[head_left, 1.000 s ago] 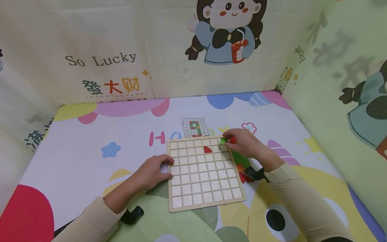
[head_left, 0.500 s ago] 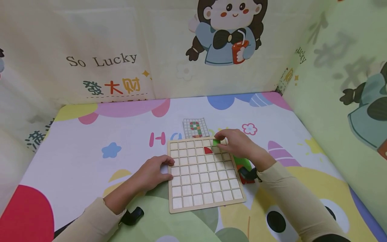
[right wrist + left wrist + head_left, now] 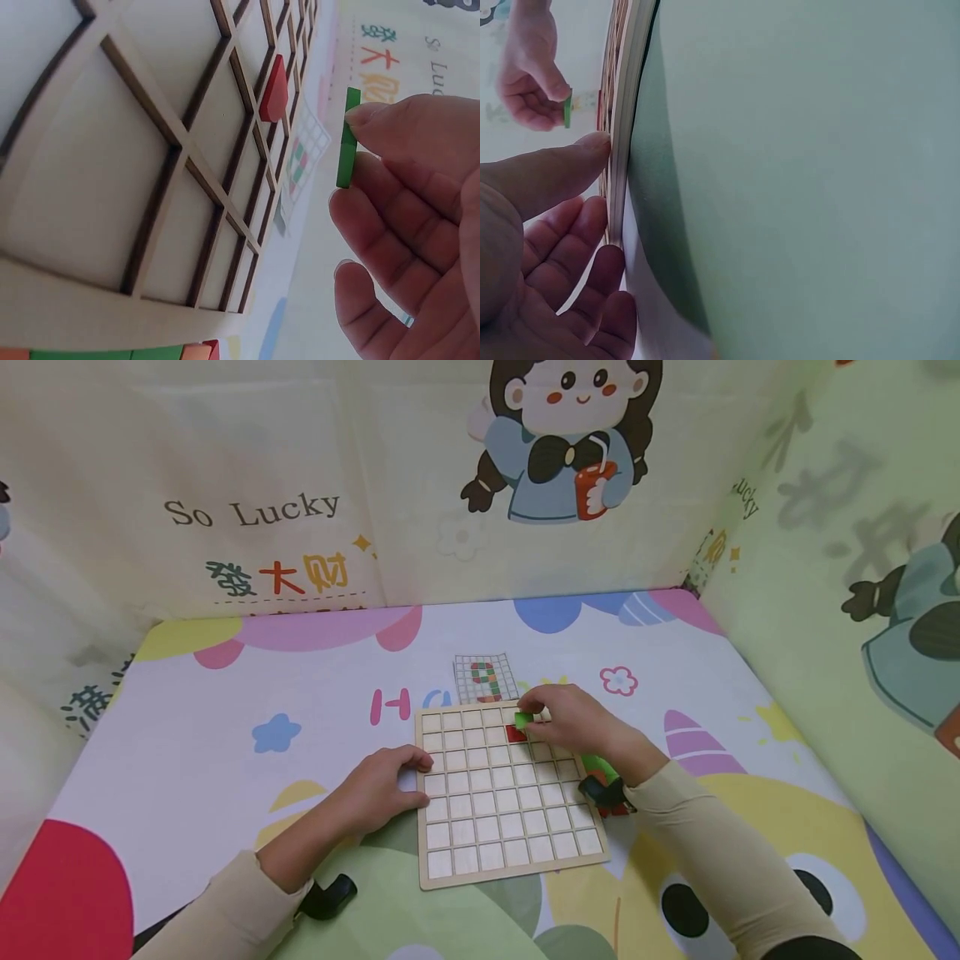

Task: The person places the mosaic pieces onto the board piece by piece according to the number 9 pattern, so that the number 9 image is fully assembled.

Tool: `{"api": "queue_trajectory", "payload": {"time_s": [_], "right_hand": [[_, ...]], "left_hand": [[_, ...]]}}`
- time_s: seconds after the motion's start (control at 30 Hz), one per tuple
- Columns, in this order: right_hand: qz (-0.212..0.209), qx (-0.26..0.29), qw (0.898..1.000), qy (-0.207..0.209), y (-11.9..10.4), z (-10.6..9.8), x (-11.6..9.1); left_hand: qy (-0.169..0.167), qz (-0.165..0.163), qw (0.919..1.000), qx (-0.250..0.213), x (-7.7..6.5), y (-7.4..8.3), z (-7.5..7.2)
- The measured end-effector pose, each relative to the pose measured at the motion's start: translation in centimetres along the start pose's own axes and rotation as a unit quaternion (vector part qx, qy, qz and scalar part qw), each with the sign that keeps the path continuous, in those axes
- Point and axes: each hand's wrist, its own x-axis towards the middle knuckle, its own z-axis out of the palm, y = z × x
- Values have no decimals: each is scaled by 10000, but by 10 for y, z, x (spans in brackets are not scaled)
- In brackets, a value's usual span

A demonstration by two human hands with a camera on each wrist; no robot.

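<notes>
cartoon-printed cloth (image 3: 405, 468) hangs behind the brightly patterned bench (image 3: 195, 743), on which a wooden grid board (image 3: 508, 797) lies flat. the right hand (image 3: 573, 718) pinches a green tile (image 3: 523, 721) between thumb and fingers, holding it raised over the board's far side, near a red piece (image 3: 516, 734) on the grid. the left hand (image 3: 386, 785), its fingers spread, rests its tips against the board's left edge. the tile looks light, stiff and hard to break; its faces may be a little slick, and being so small it could twist in a loose pinch, so opposite edges seem the best place to hold. the board looks rigid but light enough to slide if nudged, best steadied by its rim. compared with a second ago, the tile and right hand have shifted left from the far right corner, while the left hand has stayed put
</notes>
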Motion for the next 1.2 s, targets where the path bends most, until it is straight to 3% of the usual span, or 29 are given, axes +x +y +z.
{"api": "queue_trajectory", "payload": {"time_s": [0.33, 1.2], "right_hand": [[14, 105, 9996, -276, -3, 9, 7], [-206, -363, 9974, -594, -15, 24, 21]], "left_hand": [[15, -70, 10000, -8, 0, 0, 2], [36, -39, 10000, -16, 0, 1, 2]]}}
